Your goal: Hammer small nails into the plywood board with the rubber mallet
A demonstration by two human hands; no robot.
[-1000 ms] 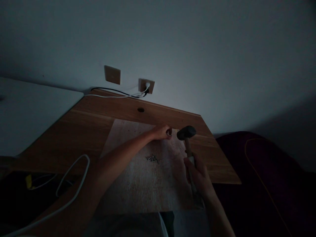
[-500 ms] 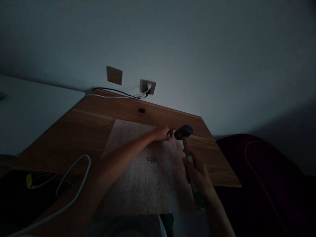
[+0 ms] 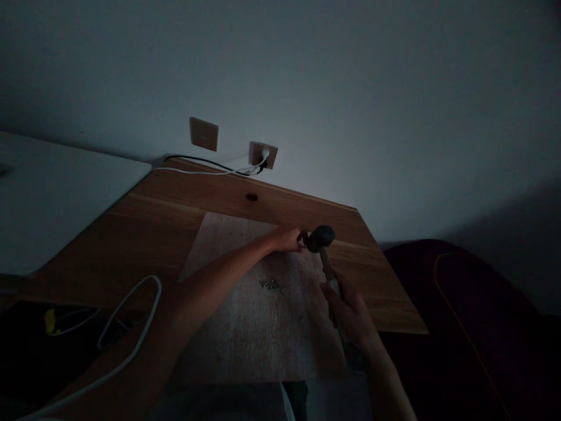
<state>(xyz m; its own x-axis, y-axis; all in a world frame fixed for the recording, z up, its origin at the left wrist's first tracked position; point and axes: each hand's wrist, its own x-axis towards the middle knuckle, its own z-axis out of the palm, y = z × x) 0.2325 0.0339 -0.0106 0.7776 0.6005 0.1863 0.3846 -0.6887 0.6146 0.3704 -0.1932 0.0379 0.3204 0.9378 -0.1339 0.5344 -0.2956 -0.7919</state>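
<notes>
My right hand (image 3: 349,301) is wrapped round the handle of a hammer (image 3: 321,238) with a dark, thick head. The hammer head is right beside the fingertips of my left hand (image 3: 289,238). Those fingers are pinched together at the far right part of a pale wooden board (image 3: 258,327); whatever they hold is too small and dark to make out. A small heap of metal nails or screws (image 3: 271,285) lies on the board, nearer to me than my left hand. Whether the hammer head touches anything cannot be seen.
The board lies on a brown wooden desk (image 3: 166,234) against the wall. A wall socket (image 3: 263,155) holds plugs with black and white cables (image 3: 197,171). A white panel (image 3: 65,204) stands at the left. A white cord (image 3: 155,310) loops across in front of my left arm.
The hammer head has moved left and slightly down, closer to my left fingertips. My right hand has shifted a little left with it. My left hand stays in place.
</notes>
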